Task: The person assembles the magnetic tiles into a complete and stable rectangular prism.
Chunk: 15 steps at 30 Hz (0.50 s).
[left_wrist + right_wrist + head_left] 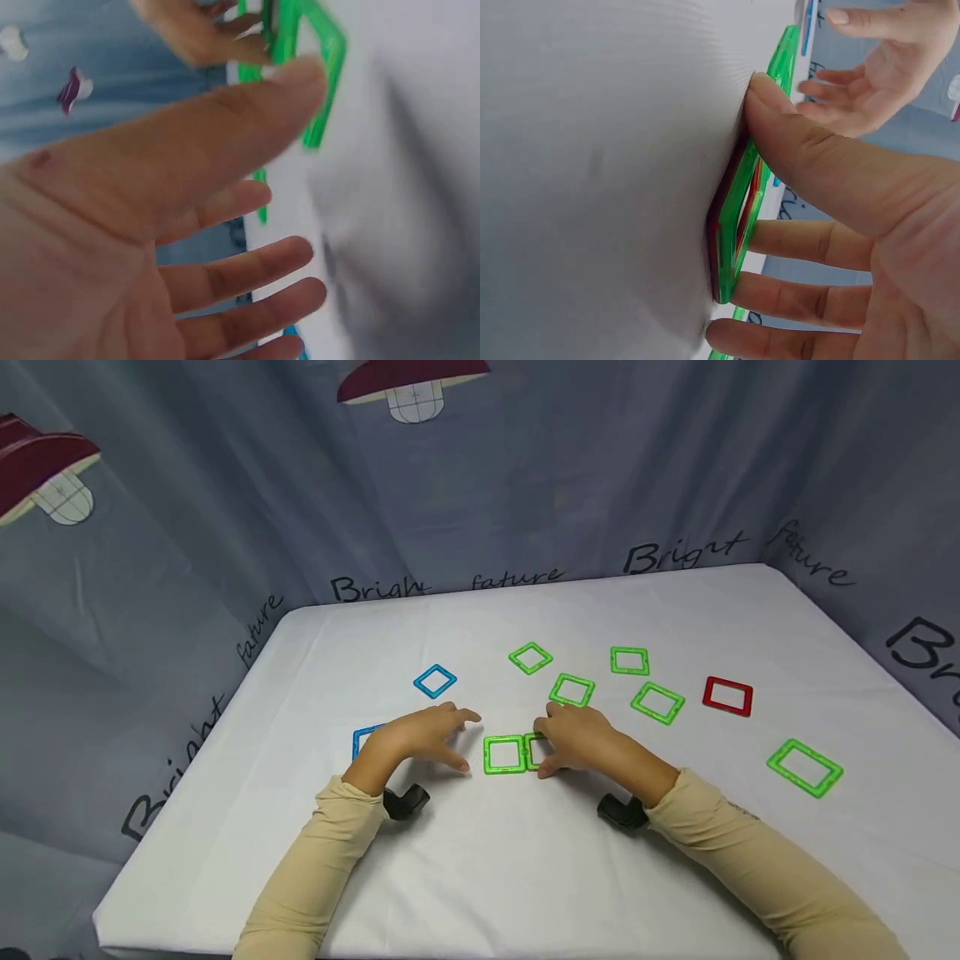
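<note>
My right hand (581, 739) pinches a green square magnetic tile (726, 259), thumb on the near edge and fingers along the far edge. A red tile (713, 251) shows beneath it in the right wrist view. Left of it, edge to edge, lies a second green tile (504, 769), flat on the white table. My left hand (420, 735) hovers just left of that tile, thumb and fingers spread, holding nothing. A blue tile (357, 743) is partly hidden behind the left wrist.
Beyond the hands lie a blue tile (423, 689) and several green ones, the closest (577, 677) just past the right fingers. A red tile (726, 710) and a green tile (792, 779) lie further right. A grey curtain (525, 502) borders the white table (480, 877).
</note>
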{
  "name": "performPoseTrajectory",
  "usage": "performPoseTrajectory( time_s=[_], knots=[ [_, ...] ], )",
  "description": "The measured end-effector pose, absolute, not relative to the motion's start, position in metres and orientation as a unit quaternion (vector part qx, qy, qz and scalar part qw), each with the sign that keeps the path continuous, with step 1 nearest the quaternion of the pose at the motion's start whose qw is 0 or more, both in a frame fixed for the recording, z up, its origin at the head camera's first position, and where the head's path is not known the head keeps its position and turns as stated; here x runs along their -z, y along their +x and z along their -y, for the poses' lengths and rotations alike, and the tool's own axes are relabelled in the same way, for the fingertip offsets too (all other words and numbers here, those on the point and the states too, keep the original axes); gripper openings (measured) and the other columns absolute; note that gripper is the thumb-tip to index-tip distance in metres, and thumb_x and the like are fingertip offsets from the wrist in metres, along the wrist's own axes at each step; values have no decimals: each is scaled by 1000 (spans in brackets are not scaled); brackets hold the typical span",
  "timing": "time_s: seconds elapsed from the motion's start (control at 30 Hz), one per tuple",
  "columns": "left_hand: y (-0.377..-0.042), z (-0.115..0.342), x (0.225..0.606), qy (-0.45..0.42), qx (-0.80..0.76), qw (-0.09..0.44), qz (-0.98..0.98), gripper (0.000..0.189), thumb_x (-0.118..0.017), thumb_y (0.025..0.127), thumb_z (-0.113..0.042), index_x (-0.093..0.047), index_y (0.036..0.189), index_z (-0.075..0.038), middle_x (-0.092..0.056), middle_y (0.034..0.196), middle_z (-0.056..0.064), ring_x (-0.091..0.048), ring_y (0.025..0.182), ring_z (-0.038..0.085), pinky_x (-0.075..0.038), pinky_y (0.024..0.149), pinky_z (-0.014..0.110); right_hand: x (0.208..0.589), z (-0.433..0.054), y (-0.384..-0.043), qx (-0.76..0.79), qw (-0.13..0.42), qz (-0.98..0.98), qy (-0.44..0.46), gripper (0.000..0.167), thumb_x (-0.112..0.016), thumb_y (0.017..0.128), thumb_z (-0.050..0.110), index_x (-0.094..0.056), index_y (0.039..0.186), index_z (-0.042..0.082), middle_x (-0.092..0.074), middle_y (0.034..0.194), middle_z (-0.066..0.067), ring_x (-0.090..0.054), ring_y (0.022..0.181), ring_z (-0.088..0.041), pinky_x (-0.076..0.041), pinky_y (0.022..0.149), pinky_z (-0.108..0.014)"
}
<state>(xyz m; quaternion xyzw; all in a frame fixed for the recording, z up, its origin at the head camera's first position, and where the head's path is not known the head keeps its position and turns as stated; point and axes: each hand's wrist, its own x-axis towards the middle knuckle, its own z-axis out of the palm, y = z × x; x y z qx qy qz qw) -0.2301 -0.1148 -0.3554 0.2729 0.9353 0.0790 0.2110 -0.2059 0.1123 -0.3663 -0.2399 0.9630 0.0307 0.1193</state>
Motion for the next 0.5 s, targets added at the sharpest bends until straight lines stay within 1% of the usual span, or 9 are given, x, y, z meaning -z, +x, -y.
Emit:
performPoseTrajectory(
  time_s=[0.17,0.37,0.5],
  knots=[
    [-229,145,353,242,-104,190,-946,75,-75,73,-32,-40,137,-15,-45,128,12,-45,117,24,-38,98,41,367,-113,-205,-44,123,-961,-243,67,-73,67,52,-59,116,8,-54,100,-8,-55,89,-22,-48,71,-37],
    [-228,178,353,188,-109,161,-963,78,-77,72,-27,-38,138,-12,-43,129,15,-41,120,31,-37,98,47,366,-113,-206,-50,116,-962,-244,69,-71,68,53,-58,118,8,-54,103,-9,-54,88,-23,-48,71,-37],
    [-228,188,353,166,-90,156,-969,78,-77,72,-25,-37,138,-10,-42,132,17,-38,122,36,-35,99,50,367,-113,-205,-42,118,-962,-241,68,-72,68,52,-58,118,7,-54,103,-9,-54,88,-22,-48,72,-37]
  ],
)
